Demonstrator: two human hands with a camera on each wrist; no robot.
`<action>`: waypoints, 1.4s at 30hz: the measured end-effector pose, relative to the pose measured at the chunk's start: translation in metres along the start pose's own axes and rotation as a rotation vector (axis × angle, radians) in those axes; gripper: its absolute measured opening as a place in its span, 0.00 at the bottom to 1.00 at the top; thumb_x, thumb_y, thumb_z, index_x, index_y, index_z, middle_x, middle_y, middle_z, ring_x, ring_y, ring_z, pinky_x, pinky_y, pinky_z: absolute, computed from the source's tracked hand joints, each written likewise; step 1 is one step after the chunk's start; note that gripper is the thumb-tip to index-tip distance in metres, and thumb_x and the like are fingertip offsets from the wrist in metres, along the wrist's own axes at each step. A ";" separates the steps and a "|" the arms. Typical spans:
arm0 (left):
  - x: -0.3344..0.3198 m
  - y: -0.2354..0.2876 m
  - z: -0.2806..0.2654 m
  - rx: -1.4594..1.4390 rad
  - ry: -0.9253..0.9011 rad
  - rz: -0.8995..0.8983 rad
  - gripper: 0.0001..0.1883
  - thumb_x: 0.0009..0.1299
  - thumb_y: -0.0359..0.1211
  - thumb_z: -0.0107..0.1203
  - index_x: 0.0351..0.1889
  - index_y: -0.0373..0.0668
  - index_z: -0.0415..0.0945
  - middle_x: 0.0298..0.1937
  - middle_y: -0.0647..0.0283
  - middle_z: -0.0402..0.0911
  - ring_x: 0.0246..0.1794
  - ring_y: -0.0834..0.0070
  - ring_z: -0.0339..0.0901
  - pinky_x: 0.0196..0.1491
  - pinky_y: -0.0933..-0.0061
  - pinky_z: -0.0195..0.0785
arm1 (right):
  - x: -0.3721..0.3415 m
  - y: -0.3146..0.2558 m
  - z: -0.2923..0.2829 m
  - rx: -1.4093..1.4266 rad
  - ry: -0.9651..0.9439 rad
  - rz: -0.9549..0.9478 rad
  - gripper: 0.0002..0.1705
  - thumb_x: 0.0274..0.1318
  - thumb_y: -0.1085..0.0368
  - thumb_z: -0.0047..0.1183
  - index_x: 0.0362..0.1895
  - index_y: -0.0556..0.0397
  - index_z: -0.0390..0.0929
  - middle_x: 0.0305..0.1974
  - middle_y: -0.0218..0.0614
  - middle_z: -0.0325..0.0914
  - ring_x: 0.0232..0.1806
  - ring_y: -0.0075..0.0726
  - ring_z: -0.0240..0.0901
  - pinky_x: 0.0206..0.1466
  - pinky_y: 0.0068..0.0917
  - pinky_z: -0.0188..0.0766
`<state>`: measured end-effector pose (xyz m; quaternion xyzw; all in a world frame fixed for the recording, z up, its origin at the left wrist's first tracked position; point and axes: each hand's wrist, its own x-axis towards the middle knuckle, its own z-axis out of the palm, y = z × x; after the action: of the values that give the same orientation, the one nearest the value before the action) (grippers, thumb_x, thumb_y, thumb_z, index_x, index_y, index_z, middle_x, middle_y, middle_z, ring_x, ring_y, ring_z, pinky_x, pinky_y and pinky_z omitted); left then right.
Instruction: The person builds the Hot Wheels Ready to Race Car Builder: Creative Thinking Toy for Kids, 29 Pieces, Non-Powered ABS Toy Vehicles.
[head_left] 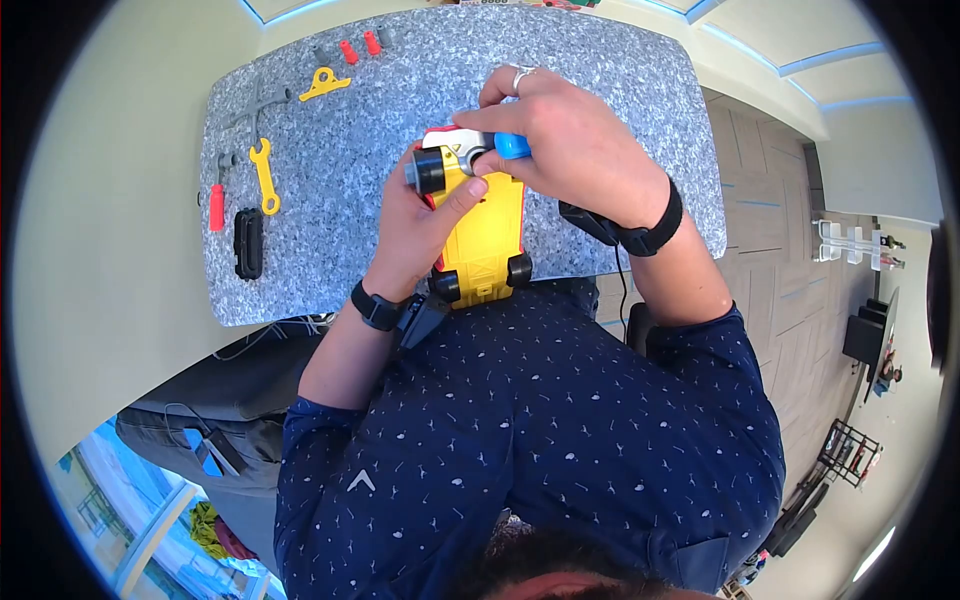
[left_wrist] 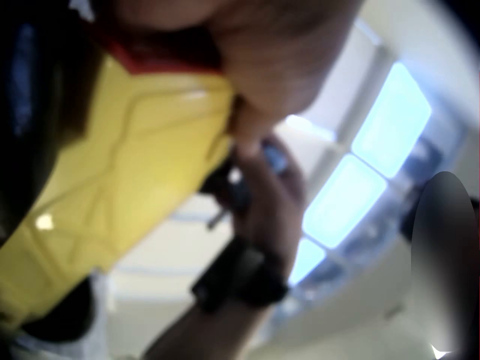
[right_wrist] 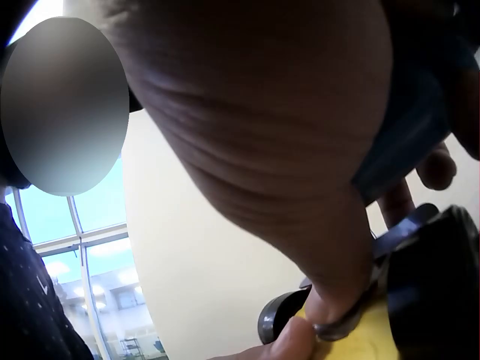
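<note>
A toy vehicle (head_left: pixel 483 232) is turned with its yellow underside up, its black wheels showing at both ends. My left hand (head_left: pixel 412 225) grips its far end beside a black wheel (head_left: pixel 430 170), thumb lying on the yellow underside. Over the same end, my right hand (head_left: pixel 585 145) holds a blue-handled tool (head_left: pixel 512 146) between thumb and fingers. The right thumb tip is at a grey round part (head_left: pixel 474 158) on the vehicle. In the right wrist view the blue handle (right_wrist: pixel 405 142) lies behind the thumb, mostly hidden. The left wrist view is blurred, with the yellow underside (left_wrist: pixel 142 150) large.
On the left of the speckled table (head_left: pixel 360 150) lie a yellow wrench (head_left: pixel 264 178), a black part (head_left: pixel 248 243), a red-handled piece (head_left: pixel 217 205) and a grey tool (head_left: pixel 265 103). Farther back are a yellow bracket (head_left: pixel 325 84) and red pieces (head_left: pixel 348 52).
</note>
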<state>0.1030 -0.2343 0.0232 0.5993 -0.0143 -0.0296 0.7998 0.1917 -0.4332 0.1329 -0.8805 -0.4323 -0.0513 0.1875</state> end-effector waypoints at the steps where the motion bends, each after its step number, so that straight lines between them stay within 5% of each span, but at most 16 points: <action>1: -0.001 -0.002 0.001 -0.025 0.008 -0.004 0.27 0.81 0.31 0.71 0.74 0.36 0.73 0.62 0.59 0.88 0.60 0.73 0.89 0.62 0.66 0.85 | 0.001 0.000 0.000 0.011 -0.014 0.001 0.22 0.59 0.62 0.75 0.59 0.45 0.95 0.53 0.40 0.88 0.57 0.52 0.87 0.60 0.45 0.85; 6: 0.000 0.000 0.001 -0.160 0.028 -0.066 0.27 0.81 0.31 0.71 0.73 0.36 0.74 0.62 0.59 0.88 0.59 0.73 0.89 0.62 0.67 0.85 | 0.000 0.012 0.008 0.150 0.030 -0.049 0.23 0.61 0.62 0.75 0.61 0.48 0.93 0.56 0.42 0.89 0.59 0.54 0.87 0.61 0.46 0.84; 9: -0.002 0.004 0.002 -0.167 0.116 0.014 0.24 0.81 0.30 0.70 0.71 0.35 0.76 0.60 0.59 0.89 0.58 0.72 0.90 0.61 0.67 0.86 | -0.009 0.035 -0.004 0.420 0.236 -0.087 0.23 0.63 0.62 0.75 0.62 0.51 0.91 0.57 0.43 0.89 0.59 0.56 0.87 0.62 0.47 0.82; 12: -0.004 0.009 -0.014 -0.153 0.204 0.031 0.20 0.82 0.28 0.69 0.68 0.34 0.79 0.58 0.59 0.91 0.55 0.72 0.91 0.60 0.67 0.87 | -0.047 0.062 -0.020 0.350 0.329 0.268 0.21 0.64 0.63 0.76 0.60 0.51 0.92 0.58 0.45 0.88 0.60 0.56 0.86 0.63 0.46 0.80; 15: -0.002 0.018 -0.028 -0.239 0.279 0.105 0.18 0.82 0.28 0.68 0.66 0.35 0.81 0.58 0.59 0.92 0.54 0.72 0.91 0.58 0.66 0.87 | -0.093 0.086 -0.020 0.157 0.164 0.460 0.20 0.63 0.66 0.75 0.59 0.49 0.92 0.58 0.46 0.88 0.61 0.58 0.85 0.64 0.47 0.80; 18: 0.000 0.023 -0.038 -0.237 0.351 0.158 0.18 0.82 0.28 0.68 0.67 0.35 0.82 0.58 0.60 0.92 0.54 0.73 0.91 0.57 0.66 0.86 | -0.139 0.093 -0.012 0.256 -0.088 0.507 0.20 0.63 0.68 0.74 0.59 0.47 0.92 0.59 0.47 0.87 0.61 0.60 0.85 0.66 0.47 0.79; 24: 0.002 0.026 -0.045 -0.223 0.366 0.179 0.16 0.82 0.29 0.69 0.64 0.35 0.84 0.57 0.60 0.92 0.53 0.76 0.90 0.57 0.69 0.84 | -0.198 0.082 0.009 0.226 -0.198 0.659 0.30 0.61 0.69 0.74 0.68 0.40 0.89 0.76 0.56 0.79 0.71 0.67 0.81 0.72 0.50 0.79; 25: 0.002 0.025 -0.044 -0.217 0.362 0.174 0.16 0.82 0.29 0.70 0.64 0.35 0.84 0.57 0.61 0.92 0.53 0.76 0.89 0.57 0.69 0.84 | -0.199 0.083 0.016 0.238 -0.239 0.640 0.35 0.60 0.69 0.74 0.73 0.39 0.86 0.82 0.56 0.71 0.74 0.68 0.79 0.74 0.50 0.78; 28: 0.003 0.021 -0.040 -0.201 0.340 0.162 0.16 0.81 0.29 0.70 0.64 0.36 0.83 0.56 0.61 0.92 0.52 0.77 0.89 0.57 0.70 0.83 | -0.195 0.079 0.040 0.236 -0.186 0.776 0.37 0.58 0.73 0.73 0.74 0.43 0.86 0.83 0.52 0.73 0.80 0.62 0.75 0.77 0.46 0.75; 32: -0.001 0.019 -0.035 -0.201 0.310 0.137 0.18 0.80 0.29 0.71 0.65 0.36 0.81 0.56 0.62 0.91 0.54 0.77 0.89 0.58 0.70 0.83 | -0.183 0.093 0.061 0.047 0.051 0.667 0.32 0.61 0.72 0.72 0.71 0.46 0.86 0.67 0.48 0.88 0.60 0.57 0.89 0.64 0.44 0.84; 35: -0.004 0.017 -0.031 -0.173 0.279 0.126 0.20 0.80 0.29 0.71 0.67 0.36 0.80 0.57 0.62 0.91 0.55 0.77 0.89 0.59 0.70 0.83 | -0.145 0.066 0.043 0.333 0.173 0.735 0.24 0.68 0.72 0.69 0.67 0.52 0.89 0.51 0.42 0.94 0.49 0.40 0.92 0.53 0.34 0.85; 38: -0.007 0.017 -0.026 -0.091 0.237 0.138 0.22 0.80 0.29 0.71 0.68 0.36 0.79 0.59 0.61 0.90 0.57 0.77 0.88 0.61 0.70 0.82 | -0.106 0.017 0.008 1.022 0.144 0.629 0.17 0.73 0.72 0.66 0.63 0.57 0.90 0.46 0.39 0.93 0.43 0.27 0.89 0.46 0.26 0.81; 40: -0.008 0.021 -0.019 -0.038 0.207 0.165 0.23 0.80 0.29 0.72 0.69 0.36 0.78 0.60 0.60 0.89 0.58 0.77 0.87 0.62 0.70 0.82 | -0.083 -0.008 0.006 1.115 0.171 0.341 0.15 0.75 0.71 0.65 0.62 0.57 0.90 0.45 0.38 0.93 0.38 0.25 0.86 0.42 0.24 0.78; 42: -0.011 0.024 -0.014 0.017 0.208 0.176 0.24 0.79 0.29 0.73 0.70 0.36 0.77 0.60 0.60 0.89 0.59 0.77 0.87 0.62 0.69 0.82 | -0.061 -0.028 0.011 1.166 0.175 0.247 0.15 0.76 0.70 0.64 0.62 0.57 0.89 0.44 0.36 0.92 0.39 0.24 0.86 0.41 0.24 0.78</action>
<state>0.0936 -0.2135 0.0419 0.6023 0.0158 0.1031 0.7915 0.1310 -0.4586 0.1156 -0.6687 -0.2665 0.1444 0.6790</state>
